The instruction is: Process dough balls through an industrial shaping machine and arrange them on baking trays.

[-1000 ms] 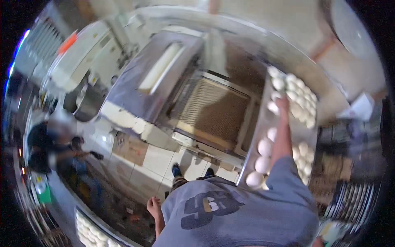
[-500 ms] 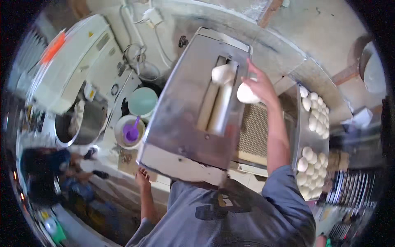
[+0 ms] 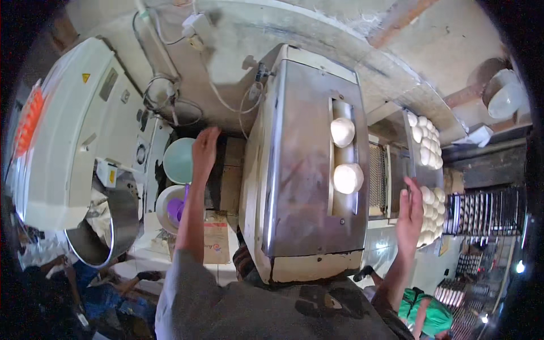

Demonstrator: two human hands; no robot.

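Observation:
Two round white dough balls, a far one [image 3: 342,132] and a near one [image 3: 348,178], rest in the long slot on top of a steel-topped machine [image 3: 303,153] with rollers. My right hand [image 3: 410,218] is raised to the right of the machine, empty, its fingers stretched out. Beside it, more dough balls [image 3: 433,212] sit in two clusters on a metal surface. My left hand [image 3: 205,150] is lifted left of the machine, over the side of a pale green bucket [image 3: 180,161]; blur hides how its fingers are set.
A white bowl [image 3: 164,212] with a purple scoop [image 3: 175,209] stands before the bucket. At far left is a large mixer [image 3: 73,136] with a steel bowl [image 3: 127,226]. Cables [image 3: 170,99] hang along the wall. People [image 3: 107,294] are at lower left, and a person in green [image 3: 428,311] at lower right.
My right hand has let go of a dough ball, now in the slot, and moved right and nearer. My left hand has risen from beside the machine's near corner. The view has shifted.

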